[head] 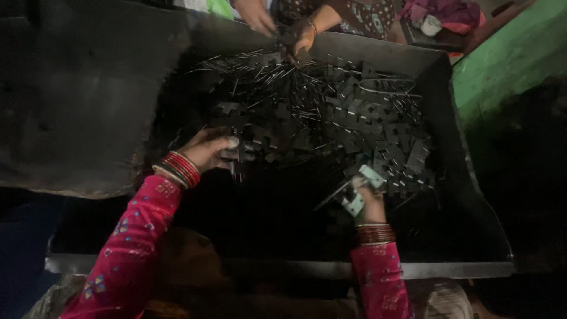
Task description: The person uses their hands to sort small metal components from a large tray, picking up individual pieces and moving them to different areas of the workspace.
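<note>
Nearest to me, both forearms in pink patterned sleeves enter from the bottom edge over the near rim of the dark metal tray point(283, 269). I read the right hand point(371, 201) as raised, wrist with bangles below it, its fingers point(361, 182) clenched on a small pale-green flat piece point(372, 176); a second pale piece shows just below the knuckles. A thin dark rod slants down and left from this grip, though I cannot tell whether the hand holds it.

The left hand point(208, 149) lies further out and to the left, palm turned right, red bangles at the wrist. Its fingers curl onto dark flat metal pieces point(245, 152) at the near-left edge of the heap; the grasp looks partly closed on them.

The heap of dark cross-shaped pieces and thin pins point(331, 112) lies just beyond and between both sets of fingertips, its long axis running left to right. The left hand touches it; the right hand sits at its near-right margin.

At the far rim, another person's hands point(301, 38) work over the pins.
</note>
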